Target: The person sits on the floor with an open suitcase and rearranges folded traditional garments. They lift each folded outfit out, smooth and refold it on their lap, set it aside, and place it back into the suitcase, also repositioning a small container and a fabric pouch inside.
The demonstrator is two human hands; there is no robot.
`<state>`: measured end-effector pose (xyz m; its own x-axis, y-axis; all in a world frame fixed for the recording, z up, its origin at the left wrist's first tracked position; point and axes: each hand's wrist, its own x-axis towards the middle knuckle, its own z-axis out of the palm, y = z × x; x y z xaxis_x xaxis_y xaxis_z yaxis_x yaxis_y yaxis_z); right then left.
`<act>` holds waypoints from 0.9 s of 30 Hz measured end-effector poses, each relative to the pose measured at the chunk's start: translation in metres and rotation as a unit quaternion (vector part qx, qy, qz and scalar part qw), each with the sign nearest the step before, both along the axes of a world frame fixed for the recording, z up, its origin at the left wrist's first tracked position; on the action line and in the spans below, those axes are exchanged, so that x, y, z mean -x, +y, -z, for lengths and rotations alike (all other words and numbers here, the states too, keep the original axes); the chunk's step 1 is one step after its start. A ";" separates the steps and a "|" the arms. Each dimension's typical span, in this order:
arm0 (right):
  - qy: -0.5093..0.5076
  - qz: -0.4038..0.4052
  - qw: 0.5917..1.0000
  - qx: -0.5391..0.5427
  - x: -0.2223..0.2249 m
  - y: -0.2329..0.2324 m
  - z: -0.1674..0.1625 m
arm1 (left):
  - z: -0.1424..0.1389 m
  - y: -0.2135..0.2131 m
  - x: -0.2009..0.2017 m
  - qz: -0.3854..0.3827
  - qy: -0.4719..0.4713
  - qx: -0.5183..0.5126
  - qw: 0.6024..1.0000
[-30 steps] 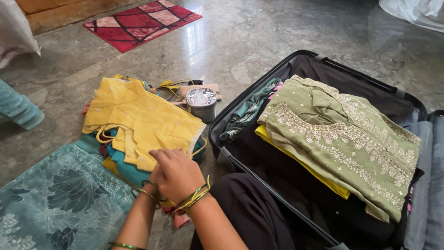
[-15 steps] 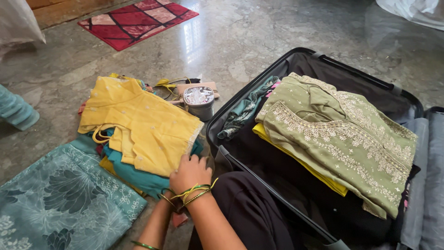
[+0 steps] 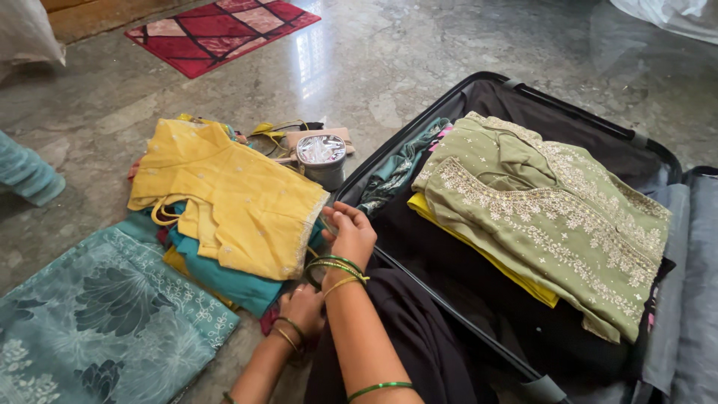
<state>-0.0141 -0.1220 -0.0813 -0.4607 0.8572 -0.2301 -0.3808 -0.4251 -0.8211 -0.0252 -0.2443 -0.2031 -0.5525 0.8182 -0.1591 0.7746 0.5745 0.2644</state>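
Right hand: your right hand [image 3: 350,233] is curling its fingers over the near edge of the yellow blouse [image 3: 228,196], pinching the trim where the stack meets the suitcase rim [image 3: 419,275].
Left hand: your left hand [image 3: 303,308] is tucking in low beside the stack of folded clothes [image 3: 217,269]; whether it is gripping cloth I cannot tell, as the fingers are hiding under the pile.
Stack placing: the yellow blouse is lying topmost, over teal and mustard layers, so you are taking hold at the side nearest the case.
Suitcase: the black case is lying open on the floor, and the green embroidered garment [image 3: 546,217] is resting flat in it over a yellow piece, with a dark teal cloth [image 3: 400,166] bunching at the case's left wall.
Teal printed fabric: the teal printed fabric [image 3: 97,329] is lying folded on the floor, touching the stack.
Round tin: a small silver-lidded round tin [image 3: 321,158] is standing just behind the stack, against a flat tan pouch [image 3: 318,135]; its lid markings are too small to make out.
Red mat: a red patterned mat [image 3: 224,30] is lying well apart, at the far side.
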 end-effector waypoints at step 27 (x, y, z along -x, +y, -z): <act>0.040 0.091 0.995 -0.006 -0.014 -0.011 -0.027 | -0.143 -0.152 0.202 -0.261 -0.003 -0.071 0.963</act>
